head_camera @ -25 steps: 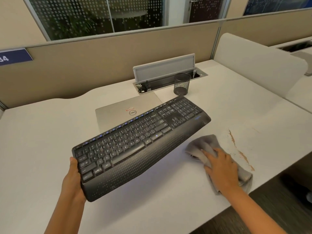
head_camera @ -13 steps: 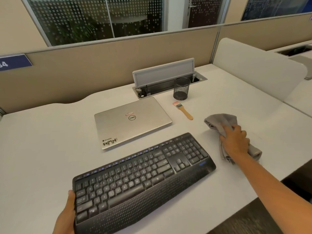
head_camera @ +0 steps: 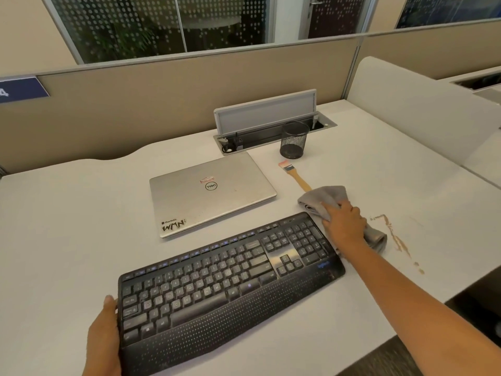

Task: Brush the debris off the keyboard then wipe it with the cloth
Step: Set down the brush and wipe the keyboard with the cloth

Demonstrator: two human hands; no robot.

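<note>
Keyboard (head_camera: 230,289) lies flat on the desk (head_camera: 67,240), near the front edge, angled so its number-pad end points far and right. The left hand (head_camera: 104,340) grips its near-left end, thumb on the top edge beside the keys; the other fingers are hidden under the body. The right hand (head_camera: 344,226) is closed over the cloth (head_camera: 325,198), a grey bunched rag that sits on the desk just beside the far-right corner of the keyboard, with folds sticking out both in front of and behind the hand. The brush (head_camera: 295,176) lies on the desk beyond the cloth, bristles pointing far-left, its handle end running under the cloth's edge. A streak of brown debris (head_camera: 395,237) marks the desk to the right of the hand. Farther off are a closed laptop (head_camera: 211,191), a mesh cup (head_camera: 294,139) and an open cable tray (head_camera: 271,123).

With the brush set down and the cloth in hand, the wiping step looks about to begin. To do it well, I would keep the left hand pinning the keyboard so it cannot slide, flatten the cloth into a pad instead of a lump, and drag it along the key rows from the number pad toward the left, then over the palm rest. Light pressure should be enough, and the cloth ought to stay clear of that brown streak so grit is not carried back onto the keys.
</note>
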